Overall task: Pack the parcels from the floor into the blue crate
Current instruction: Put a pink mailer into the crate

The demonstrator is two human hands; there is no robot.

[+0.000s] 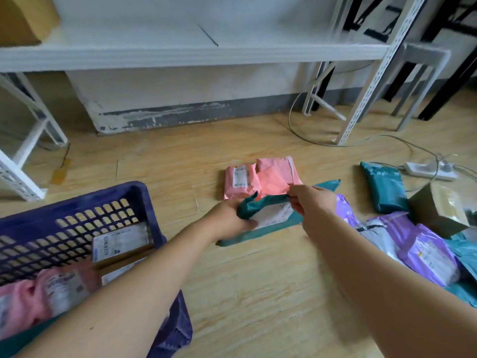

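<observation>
A flat teal parcel [268, 223] with a white label lies on the wooden floor in the middle. My left hand [232, 218] grips its left end and my right hand [312, 200] pinches its upper edge. Just beyond it lie two pink parcels [240, 180]. The blue crate [85, 200] stands at the lower left, holding a brown box with a label [120, 241] and a pink parcel [38, 295]. On the right are purple parcels [426, 257], another teal parcel [387, 189] and a brown box [438, 208].
A white metal shelf rack [191, 56] spans the back, with legs [361, 99] reaching the floor on both sides. A white power strip [429, 170] and loose cables [309, 133] lie at the right rear. A cardboard box [23, 19] sits on the shelf, upper left.
</observation>
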